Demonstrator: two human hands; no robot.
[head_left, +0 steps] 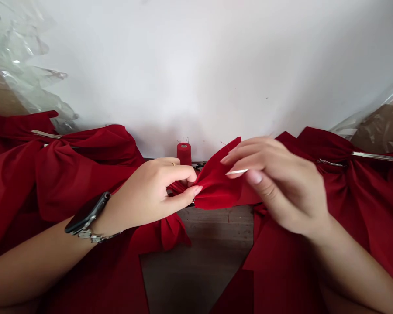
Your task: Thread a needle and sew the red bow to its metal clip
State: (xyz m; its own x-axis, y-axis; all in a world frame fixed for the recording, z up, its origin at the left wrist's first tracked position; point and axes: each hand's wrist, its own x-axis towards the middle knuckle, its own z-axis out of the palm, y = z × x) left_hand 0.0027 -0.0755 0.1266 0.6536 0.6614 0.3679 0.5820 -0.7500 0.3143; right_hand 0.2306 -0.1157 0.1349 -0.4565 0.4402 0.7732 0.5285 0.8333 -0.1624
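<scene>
At the middle of the view, a piece of red fabric [219,187] fans out to the right from the left hand [157,187], whose thumb and index finger pinch its gathered end. The cloth looks soft and matte, with shallow creases spreading from the pinch towards a raised, pointed upper corner and a rounded lower edge. The right hand [281,187] hovers just to the right, fingers bent and thumb near the index finger; a slim pale sliver [236,172] lies along that fingertip, and I cannot tell whether it is a nail or something held. Behind the hands a smooth white surface [196,78] stretches wide, giving broad room beyond them, with crinkled clear plastic [22,56] at its left edge. Below, a grey-brown wood-grained surface [196,270] shows in a tapering gap between folds of red cloth. A small cylindrical red spool [184,153] stands just beyond the left hand, fine dark strands rising from its top. At the sides lie 2 large gathered red bows, the left bow [85,161] full and rounded, the right bow [360,192] draping in long pleats; each carries a flat silvery strip at its pinched centre. A dark watch [88,211] and a metal bracelet [93,237] circle the left wrist.
</scene>
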